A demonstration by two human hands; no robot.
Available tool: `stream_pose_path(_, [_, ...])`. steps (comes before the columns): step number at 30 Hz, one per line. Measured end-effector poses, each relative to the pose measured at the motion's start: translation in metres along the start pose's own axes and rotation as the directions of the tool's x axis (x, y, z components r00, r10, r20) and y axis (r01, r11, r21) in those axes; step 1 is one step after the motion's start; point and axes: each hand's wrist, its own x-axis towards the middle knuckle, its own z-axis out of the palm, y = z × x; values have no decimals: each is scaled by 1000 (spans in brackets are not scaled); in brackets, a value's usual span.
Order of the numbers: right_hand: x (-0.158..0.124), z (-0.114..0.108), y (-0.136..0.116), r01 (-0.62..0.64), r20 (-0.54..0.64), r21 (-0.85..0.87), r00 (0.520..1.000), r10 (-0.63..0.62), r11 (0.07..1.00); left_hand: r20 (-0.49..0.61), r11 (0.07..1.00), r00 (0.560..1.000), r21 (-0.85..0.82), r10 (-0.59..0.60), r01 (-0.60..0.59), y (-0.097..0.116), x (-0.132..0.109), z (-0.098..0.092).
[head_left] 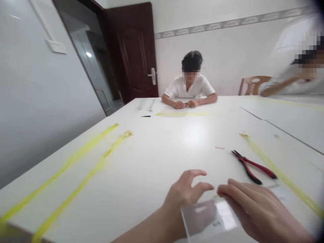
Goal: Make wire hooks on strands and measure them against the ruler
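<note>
Left grip: the person's left hand [187,192] was half curled with thumb and forefinger apart, a narrow gap closed on nothing that could be seen.
Right grip: the right hand [255,206] lay with its fingers stretched toward the left fingertips and nearly met them. Its thumb was hidden, so whether it pinched anything could not be told.
Held thing: a clear plastic sleeve [210,219] with a small dark label stood at the near edge, in front of the left wrist and touching the right fingers. It was tilted up, probably so both hands could reach its upper edge.
Tool: red-and-black-handled pliers [253,167] lay just beyond the right hand, apparently put down to free it yet kept within reach.
Scrap: a small pink scrap [219,147] sat a little farther off, apart from the pliers.
Surface: the glossy white table [152,162] carried worn yellow tape strips [76,158] at left and right, seemingly marking off places.
Far side: a person in a white shirt [189,86] sat well apart with both hands together, and a second person [291,81] sat at far right by a wooden chair [253,83].
Background: a dark brown door [134,54] stood at far left.
</note>
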Motion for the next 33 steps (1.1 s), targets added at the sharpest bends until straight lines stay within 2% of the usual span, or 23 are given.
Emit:
stream_pose_path(1, [3, -3, -2, -9, 68, 3, 998, 8, 1000, -30, 998, 999, 56, -23, 25, 4, 2, -1])
stream_pose_path(4, [8, -7, -4, -81, 140, -6, 987, 81, 997, -63, 986, 998, 167, -18, 29, 10, 7, 0])
stream_pose_path(7, [9, -6, -4, -126, 139, 1, 982, 125, 992, -69, 986, 998, 164, -9, 20, 10, 10, 5])
stream_pose_path(10, [10, -6, -4, -135, 131, 13, 982, 133, 991, -56, 989, 989, 57, -136, 139, 10, 11, 8])
stream_pose_path(14, [10, -6, -5, -140, 138, 35, 981, 134, 990, 43, 940, 945, -97, -325, 328, 12, 13, 7])
stream_pose_path(19, [11, -3, -7, -142, 126, 47, 983, 135, 989, 95, 901, 911, -138, -402, 412, 15, 14, 5])
stream_pose_path(23, [13, -7, -2, -137, 71, 22, 988, 135, 990, 143, 785, 835, -287, -532, 549, 15, 17, 3])
stream_pose_path(29, [7, -26, 21, -141, -69, -300, 990, 126, 943, 77, 617, 783, -571, -618, 542, 5, 22, -3])
stream_pose_path(33, [1, -34, 28, -107, -63, -330, 994, 91, 938, 74, 540, 774, -674, -629, 504, 0, 23, -10])
